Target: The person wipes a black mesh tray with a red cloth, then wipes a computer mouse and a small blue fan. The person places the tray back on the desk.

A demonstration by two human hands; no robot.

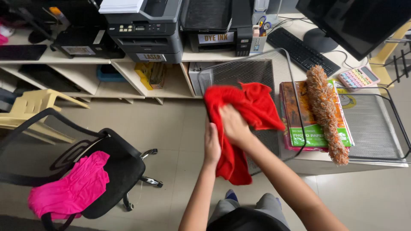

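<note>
A red cloth (252, 105) is bunched over the near side of a black wire-mesh tray (257, 68) that stands tilted at the desk's edge. My right hand (233, 124) presses on the cloth from above, fingers curled into the fabric. My left hand (211, 143) grips the cloth's lower part, which hangs down toward the floor. Both forearms reach up from the bottom of the view.
A fluffy orange duster (325, 111) lies on paper packs (314, 132) beside another mesh tray (376, 128). A keyboard (299, 49), monitor (355, 21) and calculator (357, 77) sit behind. Printers (145, 30) stand on shelves. An office chair (115, 167) holds a pink cloth (70, 190).
</note>
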